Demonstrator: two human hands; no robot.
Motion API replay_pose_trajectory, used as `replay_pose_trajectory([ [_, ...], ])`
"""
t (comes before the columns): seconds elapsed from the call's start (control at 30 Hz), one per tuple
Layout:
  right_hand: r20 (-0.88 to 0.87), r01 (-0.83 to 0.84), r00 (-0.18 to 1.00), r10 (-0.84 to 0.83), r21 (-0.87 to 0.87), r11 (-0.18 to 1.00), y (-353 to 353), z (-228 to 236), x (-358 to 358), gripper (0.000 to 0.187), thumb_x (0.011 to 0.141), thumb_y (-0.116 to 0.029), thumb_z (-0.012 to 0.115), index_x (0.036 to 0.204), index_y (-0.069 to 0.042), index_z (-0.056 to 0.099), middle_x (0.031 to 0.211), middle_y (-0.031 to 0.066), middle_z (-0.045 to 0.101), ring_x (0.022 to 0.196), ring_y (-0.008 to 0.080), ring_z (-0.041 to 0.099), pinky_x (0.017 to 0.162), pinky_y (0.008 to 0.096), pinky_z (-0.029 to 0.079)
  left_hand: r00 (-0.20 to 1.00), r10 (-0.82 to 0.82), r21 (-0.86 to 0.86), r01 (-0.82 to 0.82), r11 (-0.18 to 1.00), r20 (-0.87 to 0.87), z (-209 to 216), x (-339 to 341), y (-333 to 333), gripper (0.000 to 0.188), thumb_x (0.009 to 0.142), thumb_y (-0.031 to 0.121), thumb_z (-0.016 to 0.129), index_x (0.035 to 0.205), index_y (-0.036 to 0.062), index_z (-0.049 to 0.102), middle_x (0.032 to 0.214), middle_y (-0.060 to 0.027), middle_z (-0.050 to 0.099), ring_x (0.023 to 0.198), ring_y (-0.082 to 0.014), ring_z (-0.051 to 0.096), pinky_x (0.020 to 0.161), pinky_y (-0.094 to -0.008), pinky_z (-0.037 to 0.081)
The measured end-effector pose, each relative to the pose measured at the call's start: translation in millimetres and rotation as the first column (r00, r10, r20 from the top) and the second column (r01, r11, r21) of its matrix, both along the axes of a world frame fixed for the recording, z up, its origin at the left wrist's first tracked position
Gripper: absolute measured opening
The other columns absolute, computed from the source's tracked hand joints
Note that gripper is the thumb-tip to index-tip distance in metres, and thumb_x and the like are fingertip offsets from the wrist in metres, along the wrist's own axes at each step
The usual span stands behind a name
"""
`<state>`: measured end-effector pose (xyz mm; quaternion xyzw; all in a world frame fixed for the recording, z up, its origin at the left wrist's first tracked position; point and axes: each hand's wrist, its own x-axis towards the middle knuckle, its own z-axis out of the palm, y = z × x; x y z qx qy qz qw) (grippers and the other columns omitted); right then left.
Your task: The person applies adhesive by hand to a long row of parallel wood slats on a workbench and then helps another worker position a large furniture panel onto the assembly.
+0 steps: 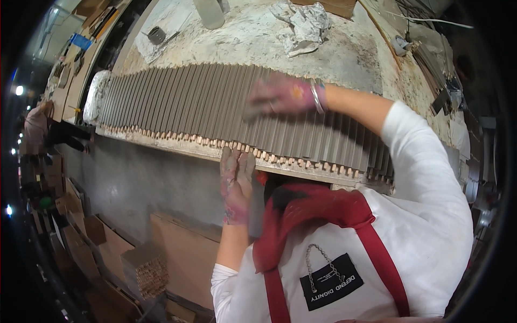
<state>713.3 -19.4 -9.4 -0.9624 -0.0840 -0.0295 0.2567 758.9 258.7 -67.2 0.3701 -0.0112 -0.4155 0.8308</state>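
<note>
A long row of grey slats point(177, 102) lies side by side across the table, their pale bare-wood ends sticking out along the near edge. Over the middle of this row is my right hand point(285, 96), stained pink, with a silver bangle point(318, 97) at the wrist. Motion smears its fingers, and a dark grey patch shows beneath them; whether it is a held pad or a shadow I cannot make out. My left hand point(237, 180), also stained, rests at the near edge with fingers stretched out against the slat ends.
The paint-spattered table point(237, 46) bears crumpled white paper point(301, 27), a translucent container point(209, 13) and a small dark cup point(156, 35). A white-wrapped block point(97, 97) stands at the row's left end. Cardboard point(180, 255) and stacked slats point(145, 269) are on the floor. Another person point(46, 126) is far left.
</note>
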Motion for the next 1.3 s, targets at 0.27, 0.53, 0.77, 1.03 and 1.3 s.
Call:
replay_pose_trajectory([
  [0.27,0.154,-0.259,0.95,0.271,-0.092,0.961,50,-11,-7,0.033,0.08,-0.021,0.06,0.112,-0.014,0.055,0.107,0.0081,0.056,0.1,0.0265,0.052,0.086,0.0415,0.039,0.994,0.109,-0.041,-0.109,0.993,0.015,2,-17,-7,0.057,0.086,0.023,0.053,0.134,0.0,0.033,0.133,-0.0123,0.04,0.122,-0.026,0.038,0.106,-0.0401,0.03],
  [0.53,0.164,-0.293,0.939,0.302,-0.08,0.953,66,-4,-4,0.043,0.069,-0.014,0.062,0.111,-0.016,0.055,0.102,0.005,0.055,0.095,0.025,0.055,0.084,0.0403,0.039,0.997,0.044,-0.083,-0.039,0.996,0.06,7,-12,-8,0.062,0.087,0.031,0.052,0.136,-0.0001,0.029,0.141,-0.0121,0.03,0.13,-0.0297,0.028,0.106,-0.0398,0.029],
  [0.77,0.147,-0.027,0.989,0.014,0.089,0.996,41,4,13,0.036,0.075,-0.015,0.061,0.11,-0.011,0.055,0.105,0.0064,0.054,0.091,0.0255,0.056,0.082,0.0423,0.041,1.0,0.007,-0.044,-0.006,0.999,0.012,-3,-10,-7,0.074,0.088,0.045,0.05,0.138,-0.0012,0.022,0.142,-0.012,0.025,0.13,-0.0262,0.028,0.106,-0.037,0.025],
  [1.03,-0.378,0.253,0.926,-0.01,0.599,0.759,26,38,-14,0.053,0.082,-0.042,0.061,0.123,-0.01,0.052,0.115,0.0046,0.058,0.106,0.0191,0.054,0.088,0.0374,0.044,0.998,0.054,-0.104,-0.049,0.993,0.041,-10,-8,6,0.054,0.086,0.039,0.057,0.127,0.0069,0.042,0.128,-0.0088,0.046,0.119,-0.0224,0.043,0.101,-0.0342,0.037],
  [1.3,-0.375,0.418,0.907,-0.193,0.746,0.519,-63,6,-2,0.057,0.084,-0.028,0.061,0.132,-0.007,0.04,0.113,0.0113,0.057,0.094,0.0197,0.058,0.08,0.0342,0.051,0.992,-0.102,0.019,0.101,0.995,0.078,-8,-29,-1,0.062,0.084,0.039,0.057,0.128,0.0005,0.036,0.112,-0.0078,0.045,0.101,-0.019,0.046,0.092,-0.0314,0.039],
])
